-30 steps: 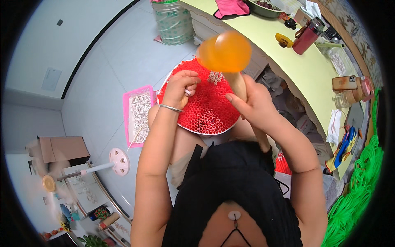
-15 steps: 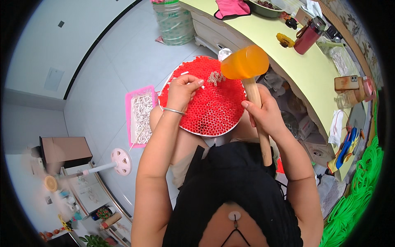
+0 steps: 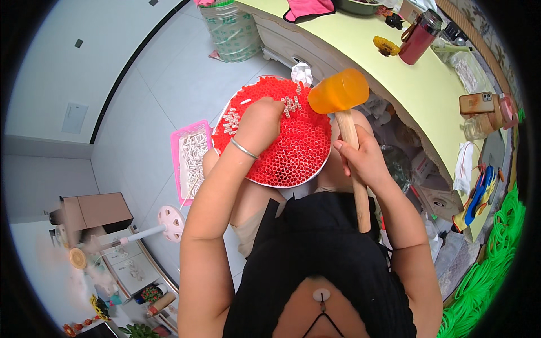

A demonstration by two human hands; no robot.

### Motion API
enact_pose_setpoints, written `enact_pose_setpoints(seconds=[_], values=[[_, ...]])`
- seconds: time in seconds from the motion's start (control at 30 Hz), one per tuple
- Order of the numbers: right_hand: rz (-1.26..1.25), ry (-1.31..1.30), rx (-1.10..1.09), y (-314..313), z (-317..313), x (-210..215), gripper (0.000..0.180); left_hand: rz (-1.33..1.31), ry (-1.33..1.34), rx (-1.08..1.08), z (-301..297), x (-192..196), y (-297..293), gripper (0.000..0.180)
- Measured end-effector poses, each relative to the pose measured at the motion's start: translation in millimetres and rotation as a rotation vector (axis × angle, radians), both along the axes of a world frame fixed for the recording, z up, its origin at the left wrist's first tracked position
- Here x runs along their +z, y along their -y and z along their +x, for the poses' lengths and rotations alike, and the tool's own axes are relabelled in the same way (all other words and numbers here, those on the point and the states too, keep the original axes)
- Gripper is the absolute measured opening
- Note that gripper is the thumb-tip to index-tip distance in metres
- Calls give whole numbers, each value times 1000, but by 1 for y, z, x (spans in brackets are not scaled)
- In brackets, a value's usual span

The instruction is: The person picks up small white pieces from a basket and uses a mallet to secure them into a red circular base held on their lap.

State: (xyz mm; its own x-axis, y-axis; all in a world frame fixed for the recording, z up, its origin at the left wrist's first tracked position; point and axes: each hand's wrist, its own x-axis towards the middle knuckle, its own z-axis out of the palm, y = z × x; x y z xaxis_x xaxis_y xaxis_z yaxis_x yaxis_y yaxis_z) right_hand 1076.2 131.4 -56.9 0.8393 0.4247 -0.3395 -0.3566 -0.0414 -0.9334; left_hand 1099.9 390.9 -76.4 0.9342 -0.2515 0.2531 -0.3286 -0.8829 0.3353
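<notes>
A round white-rimmed basin [image 3: 316, 176] rests on my lap, packed with upright red tubes [image 3: 296, 149]. Some tubes near the far middle and the left side have pale plugs [image 3: 231, 121] in them, and one loose white stick [image 3: 245, 102] lies across the tops. My left hand [image 3: 260, 125] is closed low over the tubes, beside the far-middle group of plugs. Its fingertips are hidden behind the back of the hand, so what they pinch cannot be made out. My right hand [image 3: 363, 153] grips the wooden handle of a mallet [image 3: 339, 91], its orange head raised beside the basin's far right.
On the floor left of the basin is a pink basket [image 3: 176, 160] of short white sticks. A pale yellow table [image 3: 389, 79] curves along the right, bearing a red flask [image 3: 420, 38], a phone [image 3: 476, 103] and gloves [image 3: 478, 197]. Green cord [image 3: 496, 248] is heaped at lower right.
My left hand has turned over and its fingers now point down at the tubes, hiding the small white stick it pinched. The mallet head has moved slightly right and down.
</notes>
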Motion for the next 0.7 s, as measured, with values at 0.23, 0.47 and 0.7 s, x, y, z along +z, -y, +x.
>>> enact_pose_setpoints(seconds=[0.23,0.47,0.7], values=[[-16,12,30,-6,-4,4,26,112,-13,17,-1,5,13,8],[-22,37,76,-16,-10,4,28,41,46,21,1,-2,4,6],[-49,77,97,-20,-14,7,28,-191,38,104,-2,-9,-8,6]])
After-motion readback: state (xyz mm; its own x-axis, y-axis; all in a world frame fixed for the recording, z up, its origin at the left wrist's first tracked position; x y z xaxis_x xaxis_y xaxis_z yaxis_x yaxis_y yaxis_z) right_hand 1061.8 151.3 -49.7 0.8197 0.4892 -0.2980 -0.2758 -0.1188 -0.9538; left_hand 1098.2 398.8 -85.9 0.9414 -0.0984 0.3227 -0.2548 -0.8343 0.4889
